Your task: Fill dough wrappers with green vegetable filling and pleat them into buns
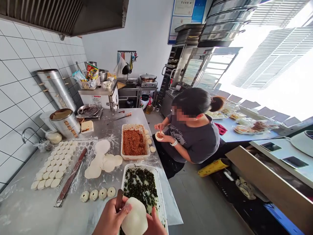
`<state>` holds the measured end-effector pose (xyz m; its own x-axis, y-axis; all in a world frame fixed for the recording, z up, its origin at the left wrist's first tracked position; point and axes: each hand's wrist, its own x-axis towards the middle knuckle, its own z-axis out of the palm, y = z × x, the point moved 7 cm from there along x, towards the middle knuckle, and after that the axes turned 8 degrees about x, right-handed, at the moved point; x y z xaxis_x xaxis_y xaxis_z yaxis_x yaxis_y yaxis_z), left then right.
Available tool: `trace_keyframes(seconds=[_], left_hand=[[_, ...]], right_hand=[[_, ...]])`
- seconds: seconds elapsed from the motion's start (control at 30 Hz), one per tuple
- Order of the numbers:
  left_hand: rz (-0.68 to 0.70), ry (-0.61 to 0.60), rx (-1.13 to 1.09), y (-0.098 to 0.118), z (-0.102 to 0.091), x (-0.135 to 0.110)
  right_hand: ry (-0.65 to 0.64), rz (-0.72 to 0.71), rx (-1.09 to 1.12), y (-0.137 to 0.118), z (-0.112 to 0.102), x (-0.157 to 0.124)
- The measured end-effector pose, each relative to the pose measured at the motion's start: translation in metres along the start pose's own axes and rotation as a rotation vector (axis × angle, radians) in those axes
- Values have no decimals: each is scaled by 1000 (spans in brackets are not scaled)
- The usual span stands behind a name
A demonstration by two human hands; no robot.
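At the bottom edge my left hand [111,218] is closed round a brown-handled tool [119,199], its thumb pressing on a round white dough wrapper [134,218]. My right hand [153,223] cups that wrapper from below on the right. Both hands hover over the near end of a white tray of dark green filling [140,186]. Several pleated buns [97,195] lie in a row just left of the tray.
A tub of reddish meat filling [134,142], flat wrappers [104,161], rows of dough pieces [55,164] and a rolling pin [70,178] lie on the floured steel table [29,202]. A seated person [190,130] fills a wrapper at the table's right side. Steamers stand by the tiled wall.
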<state>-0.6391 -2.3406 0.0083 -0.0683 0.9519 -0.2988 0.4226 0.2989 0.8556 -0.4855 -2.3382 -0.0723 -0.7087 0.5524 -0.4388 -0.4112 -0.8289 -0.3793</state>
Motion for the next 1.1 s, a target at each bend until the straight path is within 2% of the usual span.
trace_keyframes(seconds=[0.1,0.23,0.33,0.43,0.5,0.57,0.67,0.77,0.83,0.9,0.97,1.03,1.1], left_hand=[[-41,34,28,12,36,-19],[-145,172,128,16,56,-38],[-170,212,116,14,70,-42],[-69,161,192,6,82,-33],[46,150,286,-2,81,-27],[98,157,346,-17,69,-23],[33,116,326,-50,41,-24],[9,83,322,-84,12,-29],[12,26,387,-106,4,-27],[1,-48,479,-124,7,-17],[3,-57,582,-128,16,-3],[24,-3,686,-118,29,13],[50,52,787,-100,46,30]], right_hand=[[-45,-115,-166,-13,7,-11],[-64,-92,-444,-24,-3,-37],[-117,-70,-470,-32,-14,-49],[-138,-43,-453,-29,-30,-49],[-121,-31,-462,-19,-40,-43],[-29,-45,-437,-5,-46,-33],[172,-66,-295,21,-41,-19],[266,-66,-84,44,-23,-8],[323,-109,37,47,-21,-9],[320,-151,151,37,-25,-21],[204,-158,261,17,-27,-44],[67,-170,324,-13,-28,-77],[43,-161,369,-37,-35,-107]])
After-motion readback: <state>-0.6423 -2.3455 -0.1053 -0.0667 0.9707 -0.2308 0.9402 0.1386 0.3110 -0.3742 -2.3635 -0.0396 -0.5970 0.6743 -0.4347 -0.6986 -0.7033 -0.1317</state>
